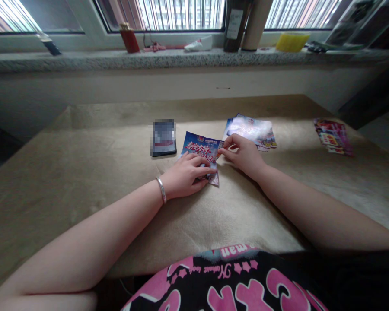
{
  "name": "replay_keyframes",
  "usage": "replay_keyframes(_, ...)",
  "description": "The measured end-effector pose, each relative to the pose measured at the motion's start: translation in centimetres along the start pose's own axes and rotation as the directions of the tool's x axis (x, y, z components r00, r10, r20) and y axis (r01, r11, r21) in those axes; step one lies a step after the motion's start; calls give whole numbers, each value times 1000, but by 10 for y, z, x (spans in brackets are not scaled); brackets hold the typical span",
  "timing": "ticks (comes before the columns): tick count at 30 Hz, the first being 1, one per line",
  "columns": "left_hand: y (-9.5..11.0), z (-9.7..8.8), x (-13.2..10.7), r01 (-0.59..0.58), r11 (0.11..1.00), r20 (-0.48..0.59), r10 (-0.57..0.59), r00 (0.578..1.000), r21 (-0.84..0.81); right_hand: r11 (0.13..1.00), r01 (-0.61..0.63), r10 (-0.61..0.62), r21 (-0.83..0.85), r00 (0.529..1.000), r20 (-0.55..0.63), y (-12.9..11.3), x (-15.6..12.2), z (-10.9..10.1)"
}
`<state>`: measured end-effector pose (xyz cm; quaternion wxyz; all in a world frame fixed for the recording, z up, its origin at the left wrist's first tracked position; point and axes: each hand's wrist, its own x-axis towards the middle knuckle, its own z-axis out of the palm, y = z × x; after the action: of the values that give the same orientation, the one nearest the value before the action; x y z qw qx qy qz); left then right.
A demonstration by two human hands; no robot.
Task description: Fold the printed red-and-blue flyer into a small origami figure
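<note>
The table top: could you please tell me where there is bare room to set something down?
The table is bare left of the phone to its left edge, and along the far edge behind the leaflets. A free strip lies between the blue stack and the pink stack. The middle is crowded: left hand flat on the blue leaflet, right hand pinching its corner.

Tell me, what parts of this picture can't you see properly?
Head view only:
- Blue leaflet: its lower part is covered by the left hand; the print is too small to read.
- Right hand: its fingertips pinch the leaflet's edge, hiding that corner.
- Phone: its screen is blurred out.
- Pink leaflets: too small and slanted to read.
- Dark bottle on the windowsill: cut off by the top edge.
</note>
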<state>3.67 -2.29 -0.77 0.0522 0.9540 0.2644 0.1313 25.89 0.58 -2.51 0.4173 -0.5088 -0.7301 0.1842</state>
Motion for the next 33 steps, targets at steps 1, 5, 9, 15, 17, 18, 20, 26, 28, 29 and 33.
replay_keyframes(1,0,0,0,-1,1000,0,1,1000,1,999,26,-26,-32,1000,-7,-2,-1,0)
replay_keyframes(5,-1,1,0,1,1000,7,-1,1000,0,1000,26,-26,-8,999,-20,-6,-4,1)
replay_keyframes(9,-1,0,0,31,999,5,-31,1000,-29,991,-1,4,131,1000,-24,-6,-6,3)
replay_keyframes(15,-1,3,-2,96,989,-20,-99,995,-115,982,-37,21,186,996,86,-8,-9,3)
replay_keyframes(17,-5,5,-3,101,984,-57,-110,992,-148,981,-54,38,186,995,92,-8,-10,3)
replay_keyframes(18,-8,6,-4,99,981,-81,-114,990,-169,980,-61,44,190,995,93,-9,-11,3)
replay_keyframes(20,-13,8,-5,91,973,-157,-126,979,-213,977,-68,49,201,994,99,-9,-11,4)
replay_keyframes(26,-21,13,-5,59,987,-355,-109,928,-148,963,-42,12,267,994,111,-12,-11,5)
replay_keyframes(28,-21,14,-4,54,994,-384,-86,919,-92,959,-31,-2,281,993,117,-15,-11,5)
replay_keyframes(29,-20,13,-4,48,997,-396,-66,916,-56,958,-29,-6,286,993,122,-16,-12,6)
replay_keyframes(33,-18,6,-5,56,991,-403,-1,915,125,957,-1,-33,290,993,113,-20,-14,5)
